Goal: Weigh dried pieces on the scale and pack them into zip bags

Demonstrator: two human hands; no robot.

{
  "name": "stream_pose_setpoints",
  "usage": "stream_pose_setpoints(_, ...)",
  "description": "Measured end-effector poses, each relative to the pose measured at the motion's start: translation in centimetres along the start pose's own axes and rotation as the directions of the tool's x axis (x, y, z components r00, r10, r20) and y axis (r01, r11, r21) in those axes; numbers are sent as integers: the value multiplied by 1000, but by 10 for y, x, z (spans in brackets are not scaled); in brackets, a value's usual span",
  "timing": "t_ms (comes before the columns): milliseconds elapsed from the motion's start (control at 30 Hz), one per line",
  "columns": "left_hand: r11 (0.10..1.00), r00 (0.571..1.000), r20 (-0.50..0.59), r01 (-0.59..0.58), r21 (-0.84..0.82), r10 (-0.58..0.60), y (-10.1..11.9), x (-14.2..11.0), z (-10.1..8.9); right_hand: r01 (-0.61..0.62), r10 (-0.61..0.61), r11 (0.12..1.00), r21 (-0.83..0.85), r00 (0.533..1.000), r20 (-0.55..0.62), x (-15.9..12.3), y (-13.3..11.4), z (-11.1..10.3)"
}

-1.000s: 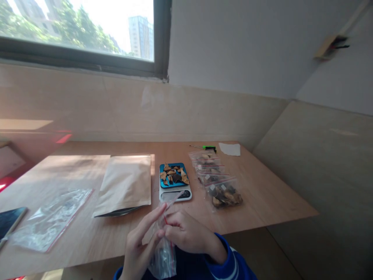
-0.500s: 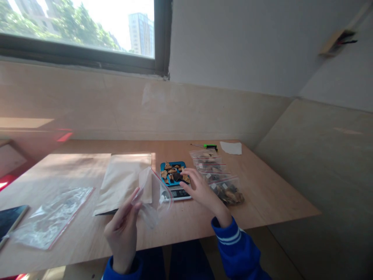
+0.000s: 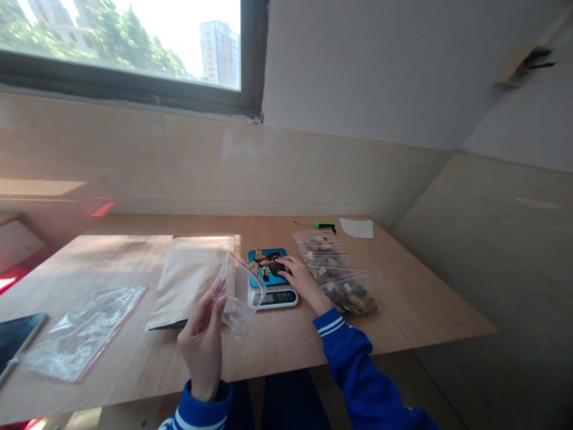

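Note:
My left hand point(image 3: 203, 334) is closed on the edge of a clear zip bag point(image 3: 242, 307) with a red seal line, holding it up with its mouth tilted toward the scale. My right hand point(image 3: 301, 279) reaches over the blue top of a small digital scale point(image 3: 284, 298). Its fingers are curled round dried brown and dark pieces point(image 3: 266, 263) piled there, perhaps dried mushroom; the fingertips are partly hidden among them. The scale's display is too small to read.
Several filled zip bags point(image 3: 351, 295) lie in an overlapping row right of the scale. Behind them are a green-handled screwdriver point(image 3: 324, 226) and white paper point(image 3: 357, 228). To the left lie a brown paper bag point(image 3: 190, 275), a large clear bag point(image 3: 89, 334) and a dark-screened device point(image 3: 18, 340).
My right hand has closed in on the dried pieces, its fingers drawing together over the pile. My left hand and the clear bag have shifted slightly right. The scale's front panel is now less covered.

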State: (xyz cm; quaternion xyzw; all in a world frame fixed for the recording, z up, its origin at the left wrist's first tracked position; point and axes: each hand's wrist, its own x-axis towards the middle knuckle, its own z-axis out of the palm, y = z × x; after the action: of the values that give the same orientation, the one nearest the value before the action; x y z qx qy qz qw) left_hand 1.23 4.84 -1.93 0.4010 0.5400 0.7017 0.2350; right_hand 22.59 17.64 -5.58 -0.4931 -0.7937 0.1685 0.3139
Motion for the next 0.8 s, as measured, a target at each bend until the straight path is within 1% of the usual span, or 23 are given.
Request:
stream_pose_setpoints(100, 1000, 1000, 10, 21, -11, -21, -2, 0, 2, -21, 21, 998, 52, 1000, -1, 2, -3, -4)
stream_pose_setpoints(233, 998, 998, 46, 40, -42, -38, -2, 0, 4, -99, 105, 983, 152, 994, -36, 5, -10, -11)
stream_pose_setpoints(300, 999, 997, 69, 35, -42, -32, -2, -1, 6, -143, 168, 957, 251, 982, -83, 6, -16, -17)
stream_pose_setpoints(333, 999, 996, 83, 32, -40, -29, -1, -1, 6, -156, 200, 931, 330, 974, -105, 7, -19, -20)
stream_pose_setpoints(367, 999, 995, 97, 31, -37, -27, -1, 0, 7, -161, 232, 889, 428, 965, -120, 7, -25, -25)
stream_pose_setpoints(400, 999, 993, 111, 34, -34, -30, -1, 0, 8, -157, 261, 830, 535, 957, -124, 7, -32, -31)
stream_pose_setpoints(467, 999, 990, 131, 45, -22, -41, -2, 0, 10, -147, 295, 669, 728, 952, -79, 5, -50, -44)
stream_pose_setpoints(533, 998, 987, 149, 58, -3, -56, -3, -1, 11, -180, 275, 511, 840, 961, 39, 1, -74, -58)
stream_pose_setpoints(567, 998, 986, 157, 60, 4, -60, -5, -2, 11, -220, 240, 454, 863, 963, 119, -2, -85, -65)
stream_pose_setpoints(600, 998, 985, 164, 58, 8, -59, -6, -2, 12, -270, 190, 420, 866, 960, 207, -4, -96, -71)
stream_pose_setpoints(633, 999, 984, 172, 51, 12, -53, -7, -3, 12, -321, 137, 413, 852, 947, 290, -6, -105, -77)
stream_pose_setpoints(667, 999, 983, 176, 39, 16, -41, -8, -4, 12, -366, 92, 432, 824, 927, 363, -8, -111, -80)
stream_pose_setpoints(733, 1000, 984, 178, -2, 24, -2, -8, -6, 13, -421, 49, 518, 745, 884, 465, -9, -118, -82)
stream_pose_setpoints(767, 999, 983, 180, -27, 29, 22, -8, -7, 14, -427, 54, 571, 701, 872, 487, -9, -119, -81)
stream_pose_setpoints(800, 998, 982, 181, -53, 31, 47, -7, -8, 14, -420, 72, 628, 656, 870, 488, -9, -120, -78)
